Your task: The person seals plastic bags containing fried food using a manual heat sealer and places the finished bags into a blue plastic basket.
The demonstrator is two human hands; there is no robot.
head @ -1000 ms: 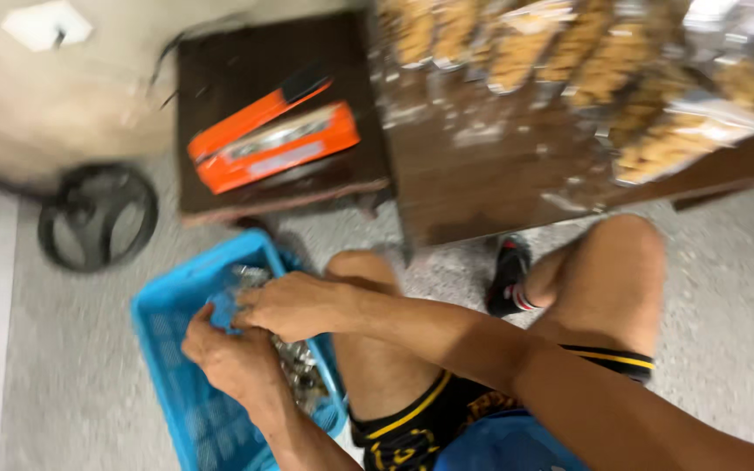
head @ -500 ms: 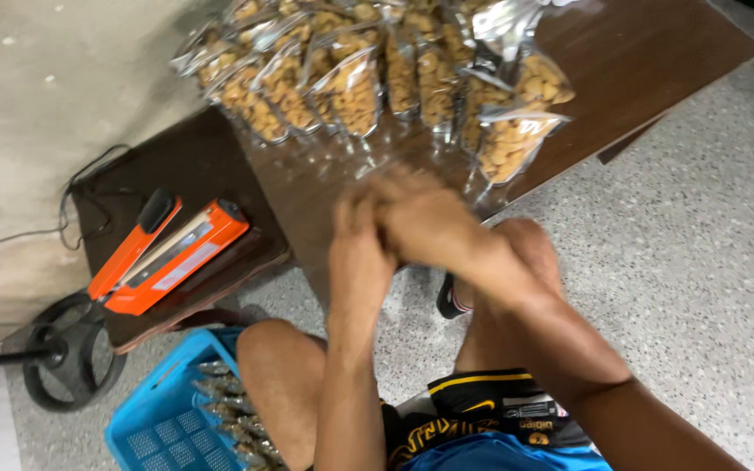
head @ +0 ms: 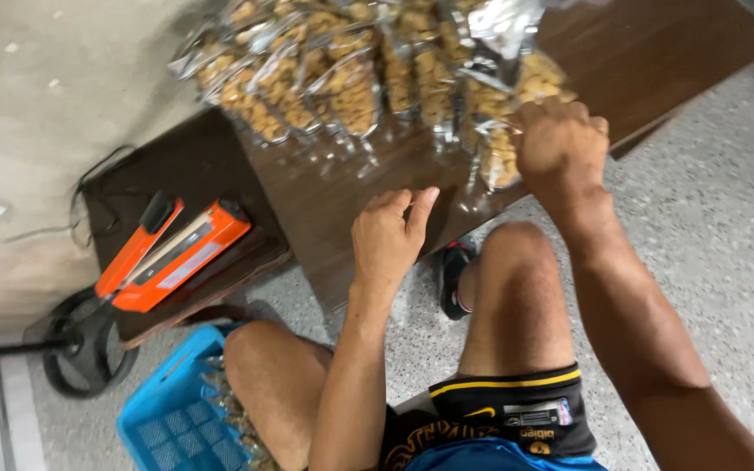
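Pinching a clear snack packet [head: 501, 153] at its top edge, the right hand [head: 560, 148] has its fingers clamped on the crinkly film at one o'clock on the table [head: 342, 209]. Light, slippery and crushable, it looks best gripped by the sealed rim. At the centre, the left hand [head: 387, 240] hovers with fingers loosely apart.
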